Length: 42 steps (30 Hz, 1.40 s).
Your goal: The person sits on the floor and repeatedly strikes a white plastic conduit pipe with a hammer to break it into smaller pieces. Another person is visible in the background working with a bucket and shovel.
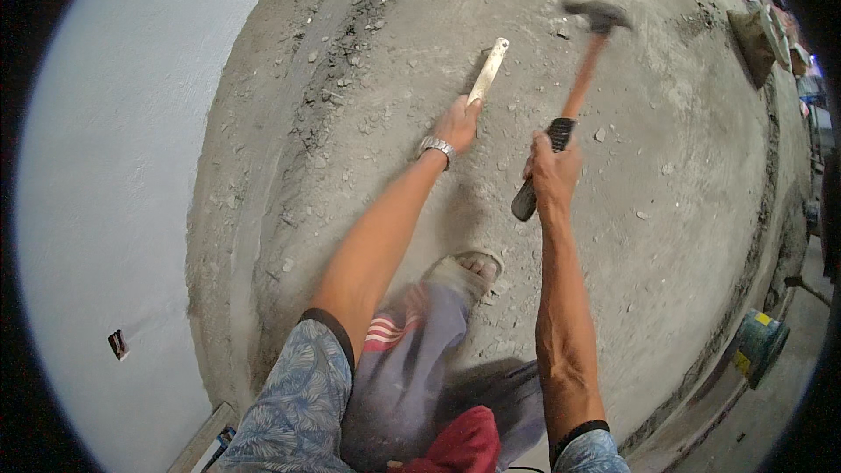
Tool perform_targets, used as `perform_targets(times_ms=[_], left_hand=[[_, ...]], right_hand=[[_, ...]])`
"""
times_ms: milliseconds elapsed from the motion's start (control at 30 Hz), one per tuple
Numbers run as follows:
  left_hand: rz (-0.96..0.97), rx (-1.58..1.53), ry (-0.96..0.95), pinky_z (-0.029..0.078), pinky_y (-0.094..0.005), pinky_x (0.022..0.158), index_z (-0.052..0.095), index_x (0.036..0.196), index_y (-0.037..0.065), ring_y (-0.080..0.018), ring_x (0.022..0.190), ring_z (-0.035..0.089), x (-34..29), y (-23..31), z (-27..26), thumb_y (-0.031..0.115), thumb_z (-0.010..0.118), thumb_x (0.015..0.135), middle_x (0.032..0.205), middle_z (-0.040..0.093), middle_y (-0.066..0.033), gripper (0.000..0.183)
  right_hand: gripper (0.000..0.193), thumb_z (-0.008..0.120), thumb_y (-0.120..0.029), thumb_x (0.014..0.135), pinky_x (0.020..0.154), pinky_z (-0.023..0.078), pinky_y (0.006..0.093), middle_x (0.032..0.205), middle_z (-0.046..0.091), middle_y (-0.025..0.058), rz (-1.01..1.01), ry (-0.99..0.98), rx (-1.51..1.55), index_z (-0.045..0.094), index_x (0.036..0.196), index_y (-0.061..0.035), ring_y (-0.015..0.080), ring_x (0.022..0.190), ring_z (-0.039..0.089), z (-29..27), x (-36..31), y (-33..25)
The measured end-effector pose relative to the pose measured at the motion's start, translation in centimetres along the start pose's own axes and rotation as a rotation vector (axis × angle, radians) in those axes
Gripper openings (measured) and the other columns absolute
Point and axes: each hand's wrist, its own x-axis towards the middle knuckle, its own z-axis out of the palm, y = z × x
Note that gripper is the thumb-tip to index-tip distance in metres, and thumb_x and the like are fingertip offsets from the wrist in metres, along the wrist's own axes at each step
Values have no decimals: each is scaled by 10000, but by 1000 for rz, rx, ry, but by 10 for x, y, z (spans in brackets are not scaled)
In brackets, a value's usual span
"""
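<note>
My right hand [555, 171] is wrapped round the black grip of a hammer [584, 79] with an orange shaft. Its dark head is smeared by motion and hangs over the grey concrete floor, to the right of my left hand. In my closed left hand [457, 125], a narrow, flat, pale bar [488, 73] points away from me, with a small hole near its far end. Its other end is hidden by my fingers, so I cannot tell its exact kind. Hammer and bar are apart.
A rough groove with broken rubble [326, 92] runs along the white wall [131, 166] on the left. Loose chips dot the concrete floor [674, 236]. My sandalled foot [473, 270] stands between my arms. At right are a dark bucket [760, 346] and a sack [755, 39].
</note>
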Motion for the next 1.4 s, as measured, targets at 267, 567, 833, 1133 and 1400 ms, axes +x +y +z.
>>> perform_targets(times_ms=[267, 567, 833, 1133, 1400], left_hand=[[46, 52, 6, 450, -479, 760, 533, 1070, 11, -401, 858, 596, 4, 9, -4, 431, 380, 951, 893, 620, -228, 463], [37, -6, 31, 446, -473, 742, 536, 1030, 12, -390, 832, 593, 9, -10, -4, 439, 372, 954, 869, 617, -219, 463], [38, 4, -16, 447, -464, 728, 545, 1020, 8, -384, 836, 596, 11, 15, -3, 438, 371, 956, 865, 617, -215, 468], [31, 74, 34, 449, -477, 751, 521, 1089, 32, -406, 882, 594, 7, -5, -17, 438, 371, 959, 922, 621, -220, 452], [-39, 60, -57, 440, -500, 793, 518, 1109, 43, -429, 924, 590, 11, 6, -5, 465, 361, 950, 931, 622, -241, 478]], right_hand=[[161, 609, -103, 800, 422, 444, 319, 604, 548, 73, -75, -3, -166, 488, 747, -12, 171, 447, 550, 30, 20, 92], [133, 569, -116, 838, 393, 412, 265, 575, 489, 1, 74, -96, -60, 474, 760, -63, 90, 429, 473, 1, 12, 18], [140, 584, -93, 840, 400, 417, 299, 577, 503, 18, -109, 193, 188, 465, 820, -22, 136, 424, 499, 29, 13, 32], [188, 601, -146, 799, 409, 435, 326, 584, 527, 55, 123, -139, -153, 485, 784, 2, 162, 448, 536, 7, 14, 49], [149, 578, -107, 838, 420, 414, 282, 578, 486, 24, -15, 110, 102, 461, 850, -15, 116, 457, 504, 34, 5, 36]])
